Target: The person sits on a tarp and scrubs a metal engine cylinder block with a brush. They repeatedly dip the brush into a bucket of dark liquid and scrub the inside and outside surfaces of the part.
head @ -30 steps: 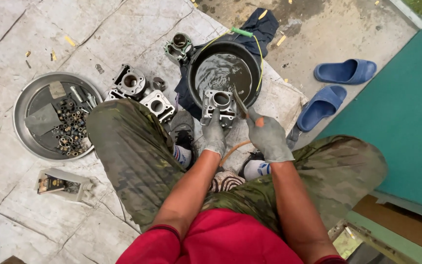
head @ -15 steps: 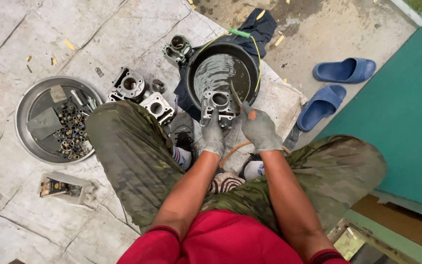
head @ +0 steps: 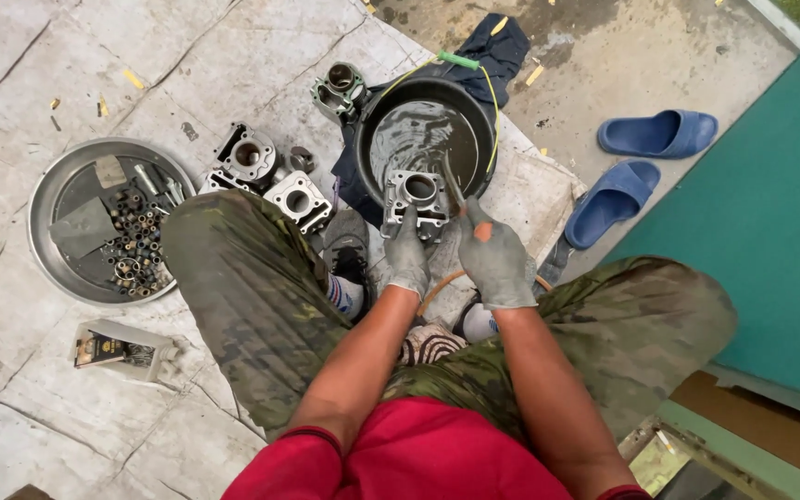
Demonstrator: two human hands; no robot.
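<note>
Cracked concrete floor [head: 67, 56], green wall [head: 770, 213]

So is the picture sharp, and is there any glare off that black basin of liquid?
Head view: soft, even daylight with faint shadows; the dark liquid in the round black basin shows pale rippled glare; the grey metal cylinder block, held by the left hand beside the right hand, looks sharp; edges bend slightly.

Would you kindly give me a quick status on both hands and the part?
Left gloved hand gripping grey metal engine cylinder over black round basin. Right gloved hand holding thin tool against it. Nothing blocking.
</note>
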